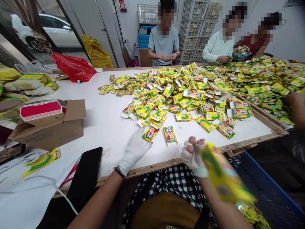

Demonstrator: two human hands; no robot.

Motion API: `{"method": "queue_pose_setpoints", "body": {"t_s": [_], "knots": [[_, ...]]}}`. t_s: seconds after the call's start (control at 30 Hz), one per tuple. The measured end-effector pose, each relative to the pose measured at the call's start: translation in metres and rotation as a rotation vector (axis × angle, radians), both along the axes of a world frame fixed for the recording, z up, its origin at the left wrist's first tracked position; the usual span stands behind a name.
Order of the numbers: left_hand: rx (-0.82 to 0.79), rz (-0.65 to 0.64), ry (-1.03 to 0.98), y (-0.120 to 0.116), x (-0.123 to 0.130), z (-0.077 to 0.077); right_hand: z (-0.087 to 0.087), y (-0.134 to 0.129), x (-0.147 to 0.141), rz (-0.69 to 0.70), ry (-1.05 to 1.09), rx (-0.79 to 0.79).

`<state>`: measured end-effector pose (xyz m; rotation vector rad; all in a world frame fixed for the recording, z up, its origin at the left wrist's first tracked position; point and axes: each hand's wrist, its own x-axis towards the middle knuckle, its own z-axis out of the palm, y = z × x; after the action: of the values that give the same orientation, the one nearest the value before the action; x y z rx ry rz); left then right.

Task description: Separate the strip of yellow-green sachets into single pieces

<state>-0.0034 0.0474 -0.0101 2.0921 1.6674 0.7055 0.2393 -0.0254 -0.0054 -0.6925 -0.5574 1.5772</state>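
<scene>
My left hand (135, 148), in a white glove with bare fingertips, rests on the table with its thumb and fingers about the near end of a small yellow-and-green cardboard box (151, 134). Another such box (170, 135) lies by itself between my hands, a white end flap toward me. Above the table's near edge, my right hand (194, 156) is palm up, fingers loosely curled and apart. A motion-blurred yellow box (225, 175) hangs in the air over my right wrist, closer to the camera and apparently out of the fingers.
A heap of small boxes (176, 92) covers the table's middle, and a wooden strip (259, 114) borders more packets at right. Below right stands a blue crate (267, 187). A phone (85, 168) and brown carton (52, 127) lie left. Three people sit across.
</scene>
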Motion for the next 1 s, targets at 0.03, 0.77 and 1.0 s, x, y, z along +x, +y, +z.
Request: {"method": "queue_pose_setpoints", "body": {"t_s": [0.03,0.77,1.0], "knots": [[-0.029,-0.021,0.075,0.005,0.002,-0.001,0.003,-0.001,0.003,0.052,0.063,-0.015],[-0.3,0.071,-0.953,-0.043,0.027,-0.002,-0.026,0.018,-0.05,0.029,-0.768,0.257],[-0.324,-0.022,-0.852,-0.049,0.014,-0.004,-0.02,0.021,-0.042,0.011,-1.019,0.419]]}}
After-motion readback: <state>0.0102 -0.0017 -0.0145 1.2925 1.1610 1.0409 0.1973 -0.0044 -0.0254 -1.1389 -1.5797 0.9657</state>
